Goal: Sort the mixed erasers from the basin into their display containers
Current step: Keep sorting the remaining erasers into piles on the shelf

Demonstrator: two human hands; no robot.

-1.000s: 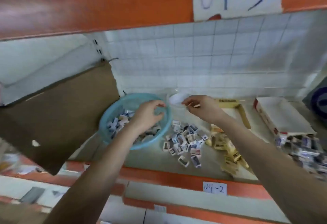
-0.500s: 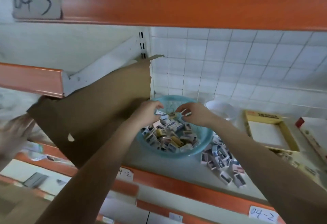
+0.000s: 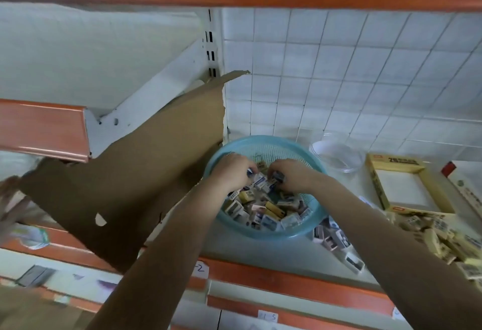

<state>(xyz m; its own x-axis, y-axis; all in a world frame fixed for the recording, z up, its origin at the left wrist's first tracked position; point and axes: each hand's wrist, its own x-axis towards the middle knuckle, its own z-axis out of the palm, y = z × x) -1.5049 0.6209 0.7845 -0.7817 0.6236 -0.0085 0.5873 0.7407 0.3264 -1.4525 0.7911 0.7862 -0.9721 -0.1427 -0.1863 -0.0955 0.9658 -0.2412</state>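
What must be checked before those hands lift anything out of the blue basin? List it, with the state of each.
1. Left hand and right hand inside the blue basin: ok.
2. Right hand pinches a dark eraser: ok.
3. Left hand holds an eraser: cannot tell; its fingers curl over the mixed erasers.
4. Yellow box open, floor bare: ok.
5. Basin emptied: not ok; many mixed erasers lie in it.

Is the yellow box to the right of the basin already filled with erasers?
No, the yellow box shows a bare white bottom, while the yellow erasers lie heaped on the shelf in front of it.
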